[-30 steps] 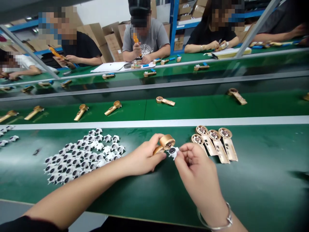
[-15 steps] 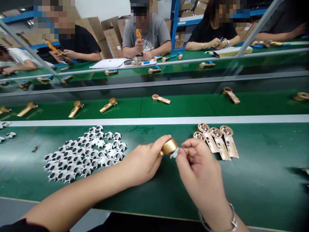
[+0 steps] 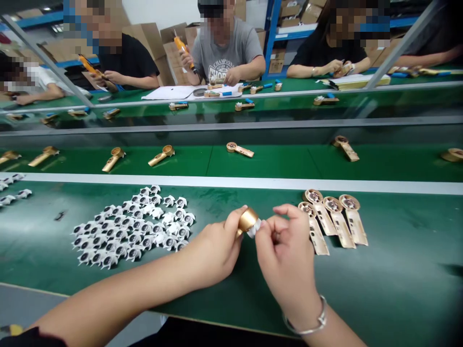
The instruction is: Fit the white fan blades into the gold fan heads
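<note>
My left hand [image 3: 219,248] is closed around a gold fan housing [image 3: 248,219], whose handle is mostly hidden in the palm. At the open side of its ring is a white fan blade [image 3: 254,229], pinched between thumb and forefinger of my right hand [image 3: 287,255]. The blade is partly inside the ring, as far as I can see. To the left, many white fan blades [image 3: 133,237] with dark round centres lie in rows on the bench. Several gold fan housings [image 3: 340,224] lie side by side just beyond my right hand, their ring ends pointing away from me.
Beyond a white strip [image 3: 253,182], a green conveyor belt [image 3: 202,161] carries spaced-out gold fan housings [image 3: 239,150]. Metal rails [image 3: 144,129] run across behind it. Co-workers sit at the far bench; one person [image 3: 227,53] holds an orange electric screwdriver [image 3: 181,46].
The white blade sits closer against the gold ring, and my right hand has moved slightly left with it. Across the bench, a co-worker has raised and tilted the orange screwdriver.
</note>
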Available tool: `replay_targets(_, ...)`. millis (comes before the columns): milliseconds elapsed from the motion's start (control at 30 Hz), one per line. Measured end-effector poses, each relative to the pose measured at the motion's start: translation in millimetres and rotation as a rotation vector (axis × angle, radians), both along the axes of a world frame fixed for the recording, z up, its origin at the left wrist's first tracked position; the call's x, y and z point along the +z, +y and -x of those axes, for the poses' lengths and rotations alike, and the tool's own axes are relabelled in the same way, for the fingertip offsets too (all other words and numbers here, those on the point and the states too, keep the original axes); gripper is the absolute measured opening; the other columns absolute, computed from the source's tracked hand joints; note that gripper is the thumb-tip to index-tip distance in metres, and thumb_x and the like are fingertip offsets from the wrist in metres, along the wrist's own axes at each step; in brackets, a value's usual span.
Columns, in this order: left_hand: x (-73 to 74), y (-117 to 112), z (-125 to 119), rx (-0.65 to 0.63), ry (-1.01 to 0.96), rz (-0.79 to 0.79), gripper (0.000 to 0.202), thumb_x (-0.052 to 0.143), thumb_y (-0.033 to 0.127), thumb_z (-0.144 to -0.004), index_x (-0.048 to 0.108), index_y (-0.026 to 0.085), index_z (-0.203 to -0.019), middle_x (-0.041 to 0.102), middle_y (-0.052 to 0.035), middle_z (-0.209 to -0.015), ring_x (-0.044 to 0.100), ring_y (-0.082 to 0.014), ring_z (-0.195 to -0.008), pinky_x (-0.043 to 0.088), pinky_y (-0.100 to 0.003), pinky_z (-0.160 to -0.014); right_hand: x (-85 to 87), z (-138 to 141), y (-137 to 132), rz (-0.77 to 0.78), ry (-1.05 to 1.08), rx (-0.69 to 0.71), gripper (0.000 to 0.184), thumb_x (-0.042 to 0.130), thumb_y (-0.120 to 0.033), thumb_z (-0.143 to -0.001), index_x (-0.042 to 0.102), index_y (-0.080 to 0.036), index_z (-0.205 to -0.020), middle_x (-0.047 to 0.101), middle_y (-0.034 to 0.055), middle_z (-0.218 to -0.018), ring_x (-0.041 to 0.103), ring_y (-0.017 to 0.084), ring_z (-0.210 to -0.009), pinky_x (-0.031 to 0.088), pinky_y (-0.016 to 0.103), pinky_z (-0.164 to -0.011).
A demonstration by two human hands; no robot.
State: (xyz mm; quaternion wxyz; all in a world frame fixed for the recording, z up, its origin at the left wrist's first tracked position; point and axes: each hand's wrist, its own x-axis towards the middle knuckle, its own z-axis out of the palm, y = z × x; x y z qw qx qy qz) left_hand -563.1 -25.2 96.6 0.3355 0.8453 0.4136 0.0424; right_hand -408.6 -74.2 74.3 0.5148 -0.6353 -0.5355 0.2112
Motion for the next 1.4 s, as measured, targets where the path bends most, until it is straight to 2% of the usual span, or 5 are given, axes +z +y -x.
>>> replay_targets(300,3.9,10,17,0.077,-0.013,0.005,0.052,0.036,0.028,-0.099,0.025,0.020,-0.149,0.071,-0.0103,-0.095,0.070,-0.0247,-0.078,0.049,-0.032,-0.067,-12.2,7,17,0.148,0.214,0.179,0.025,0.040,-0.034,-0.101,0.034,-0.023,-0.123,0.060,-0.0050,-0.069,0.063,0.015,-0.057,0.052,0.027,-0.058)
replay_targets(600,-5.3,181,63,0.520,0.523,-0.364,0.057,0.030,0.041,-0.102,0.024,0.012,-0.152,0.063,-0.0212,-0.122,0.062,-0.0350,-0.112,0.047,-0.042,-0.091,-50.8,61,76,0.306,-0.280,0.623,0.022,0.049,-0.014,-0.091,0.067,-0.016,-0.103,0.069,0.0106,-0.101,0.065,0.022,-0.098,0.047,0.031,-0.091)
replay_targets(767,-33.7,212,75,0.698,0.645,-0.294,0.059,0.041,0.036,-0.098,0.031,0.009,-0.150,0.055,-0.0265,-0.134,0.052,-0.0386,-0.124,0.045,-0.047,-0.096,-48.9,91,91,0.327,-0.440,0.651,0.031,0.045,-0.011,-0.090,0.071,-0.013,-0.107,0.066,0.0141,-0.105,0.066,0.022,-0.088,0.047,0.031,-0.081)
replay_targets(1067,-22.9,228,-13,0.623,0.499,-0.195,0.074,0.034,0.074,-0.090,0.067,0.013,-0.114,0.065,-0.0201,-0.119,0.058,-0.0341,-0.117,0.045,-0.041,-0.098,-46.7,99,98,0.375,-0.470,0.645,0.022,0.051,-0.017,-0.092,0.073,-0.021,-0.092,0.066,0.0070,-0.096,0.066,0.019,-0.085,0.045,0.026,-0.073)
replay_targets(1400,-23.0,278,-40,0.641,0.367,0.042,0.035,0.061,0.037,-0.094,0.059,0.015,-0.122,0.061,-0.0102,-0.122,0.062,-0.0226,-0.106,0.054,-0.043,-0.089,-43.0,13,60,0.427,-0.244,0.525,0.022,0.040,-0.028,-0.097,0.053,-0.022,-0.081,0.066,0.0013,-0.069,0.063,0.018,-0.063,0.043,0.028,-0.060)
